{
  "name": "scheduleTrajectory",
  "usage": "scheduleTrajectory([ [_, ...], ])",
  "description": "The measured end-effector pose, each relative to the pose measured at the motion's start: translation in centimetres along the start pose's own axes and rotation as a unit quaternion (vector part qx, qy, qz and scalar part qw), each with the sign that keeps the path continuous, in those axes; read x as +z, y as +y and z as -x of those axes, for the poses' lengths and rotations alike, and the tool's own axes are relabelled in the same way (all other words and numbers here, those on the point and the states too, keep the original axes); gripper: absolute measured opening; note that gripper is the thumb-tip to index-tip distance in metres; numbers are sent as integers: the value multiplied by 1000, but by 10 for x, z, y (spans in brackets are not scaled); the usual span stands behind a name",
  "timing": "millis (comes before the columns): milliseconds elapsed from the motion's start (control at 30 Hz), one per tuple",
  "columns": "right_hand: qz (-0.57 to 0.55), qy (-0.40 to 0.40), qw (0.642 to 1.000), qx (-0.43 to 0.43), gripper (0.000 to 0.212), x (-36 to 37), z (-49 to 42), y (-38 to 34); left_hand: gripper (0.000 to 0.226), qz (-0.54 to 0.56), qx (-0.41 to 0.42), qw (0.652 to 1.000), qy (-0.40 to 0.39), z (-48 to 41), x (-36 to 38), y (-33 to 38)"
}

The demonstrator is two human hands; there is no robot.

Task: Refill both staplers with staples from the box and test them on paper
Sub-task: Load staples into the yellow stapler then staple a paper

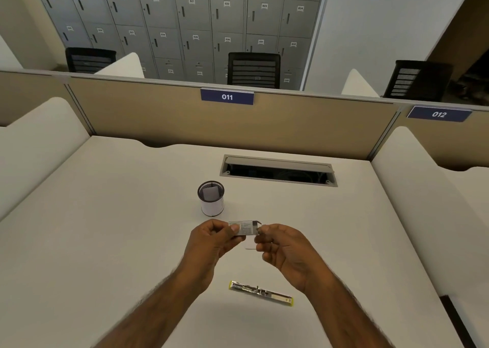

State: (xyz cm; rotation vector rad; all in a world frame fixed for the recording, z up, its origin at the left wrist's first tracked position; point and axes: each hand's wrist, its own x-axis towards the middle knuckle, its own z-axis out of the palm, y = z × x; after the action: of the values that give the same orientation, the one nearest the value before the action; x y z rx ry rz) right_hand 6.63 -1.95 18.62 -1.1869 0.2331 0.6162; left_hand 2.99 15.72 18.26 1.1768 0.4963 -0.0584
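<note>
Above the white bench, the left hand has its grip closed on the small staple box, held just in front of the mesh cup. The right hand pinches at the box's open end flap. A stapler, opened out flat, lies on the bench nearer the person than the cup.

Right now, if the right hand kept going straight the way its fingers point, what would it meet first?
The right hand points left toward the staple box held in the left hand. Its fingertips are already at the box's open end, so the box comes first; exact contact is unclear.
</note>
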Motion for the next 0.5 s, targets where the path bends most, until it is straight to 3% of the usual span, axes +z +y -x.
scheduleTrajectory([
  [233,26,11,1000,-13,24,1,4,-8,17,5,3,1000,1,-1,1,-2],
  [333,37,7,999,-21,16,1,5,-8,20,8,0,1000,3,-1,2,-1],
  [500,-53,22,998,1,10,-5,5,-10,16,64,-18,998,-2,-1,2,2],
])
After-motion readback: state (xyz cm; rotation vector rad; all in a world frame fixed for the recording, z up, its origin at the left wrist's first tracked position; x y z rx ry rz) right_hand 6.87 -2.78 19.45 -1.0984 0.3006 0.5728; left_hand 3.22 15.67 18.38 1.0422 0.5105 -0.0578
